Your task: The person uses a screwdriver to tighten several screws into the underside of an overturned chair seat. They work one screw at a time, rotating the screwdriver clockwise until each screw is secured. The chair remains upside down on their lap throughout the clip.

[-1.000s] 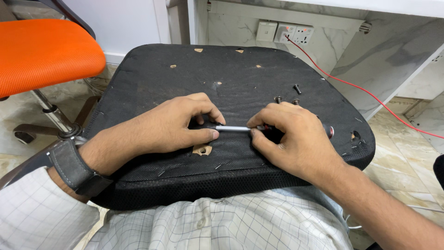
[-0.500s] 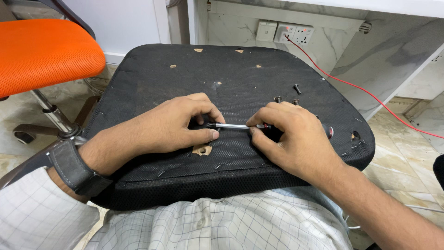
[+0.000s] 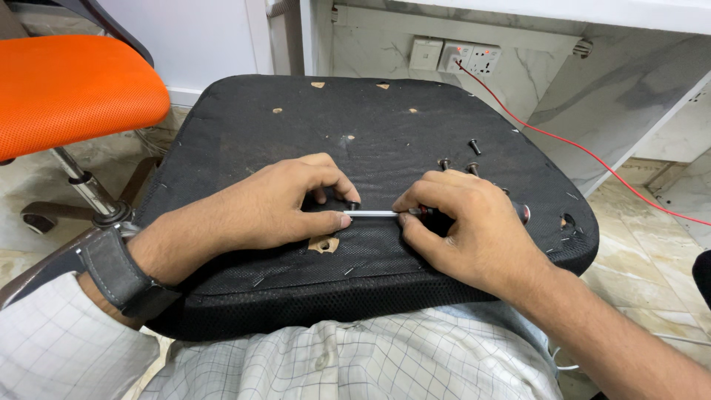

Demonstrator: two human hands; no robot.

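Seat cushion underside (image 3: 385,133): black fabric with tan holes. Screwdriver (image 3: 374,213): silver shaft, dark handle with red. Screws (image 3: 474,147): dark. Office chair seat (image 3: 70,89): orange mesh. Watch strap (image 3: 122,274): dark grey. Shirt (image 3: 355,355): white, thin dark check. Cable (image 3: 592,152): red. Wall sockets (image 3: 455,55): white. Floor (image 3: 644,237): beige marble veining.

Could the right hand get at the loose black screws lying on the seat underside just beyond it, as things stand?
Probably yes. The loose screws lie on the black seat underside just past the right hand with nothing between, but that hand grips a screwdriver and would need freeing.
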